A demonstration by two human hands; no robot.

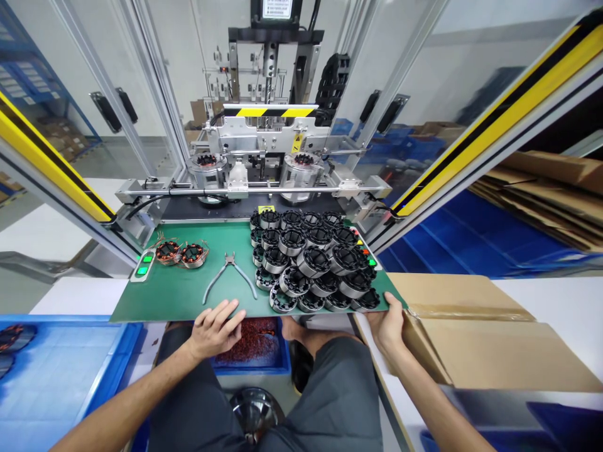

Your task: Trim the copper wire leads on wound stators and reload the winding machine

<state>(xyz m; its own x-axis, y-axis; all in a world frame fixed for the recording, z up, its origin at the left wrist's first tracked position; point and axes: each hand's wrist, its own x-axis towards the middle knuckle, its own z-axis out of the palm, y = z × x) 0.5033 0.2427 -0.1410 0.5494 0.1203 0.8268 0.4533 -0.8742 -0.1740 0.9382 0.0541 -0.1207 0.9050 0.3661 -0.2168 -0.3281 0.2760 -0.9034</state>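
Note:
My left hand [217, 329] lies over the front edge of the green work mat [155, 298], fingers stretched out and holding nothing. Just beyond its fingertips is a pair of side cutters [229, 267] with grey-blue handles, lying spread. My right hand [389, 319] rests at the mat's right front corner, one digit extended on top; its other fingers are partly hidden. Close to it, several motor stator cores [313, 260] with black insulators stand stacked in rows, without visible windings. Two stators wound with copper wire [179, 253] sit at the mat's left.
Behind the mat stands a machine [268, 135] with two round fixtures holding stators. Green-lit buttons [142, 266] flank the mat. Below is a blue bin [249, 342] of reddish scraps. A blue tray [61, 376] is at left, a cardboard box [499, 351] at right.

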